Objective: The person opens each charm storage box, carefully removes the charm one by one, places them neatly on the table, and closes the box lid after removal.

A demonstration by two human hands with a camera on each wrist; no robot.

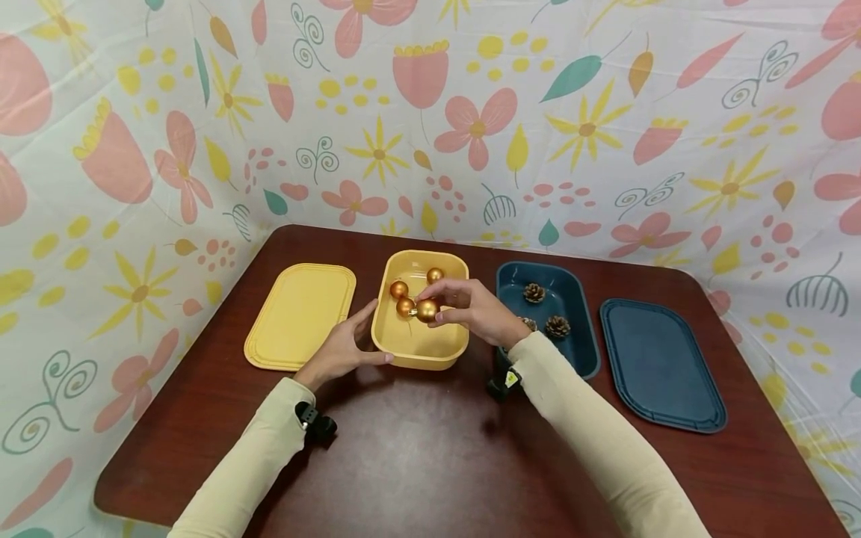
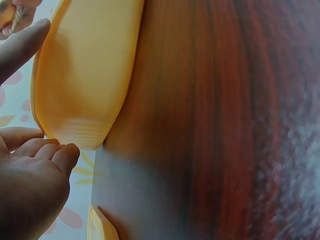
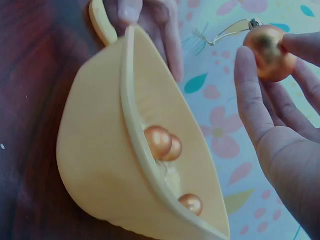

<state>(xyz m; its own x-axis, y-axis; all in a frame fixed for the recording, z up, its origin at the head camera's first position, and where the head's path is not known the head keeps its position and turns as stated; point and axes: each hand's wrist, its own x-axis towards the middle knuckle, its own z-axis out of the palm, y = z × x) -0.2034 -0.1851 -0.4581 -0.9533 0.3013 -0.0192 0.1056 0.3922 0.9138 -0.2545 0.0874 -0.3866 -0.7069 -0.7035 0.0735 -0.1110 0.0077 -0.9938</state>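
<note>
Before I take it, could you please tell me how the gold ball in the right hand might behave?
The gold ball would probably roll if set down, since it looks round. Its smooth, shiny surface may be slippery, though the right hand pinches it. The cap and thin loop suggest an ornament, perhaps light for its size.

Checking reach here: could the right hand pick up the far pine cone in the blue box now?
Probably not yet: the right hand holds a gold bauble. Otherwise the way looks free; the blue box is uncovered, the far pine cone exposed.
</note>
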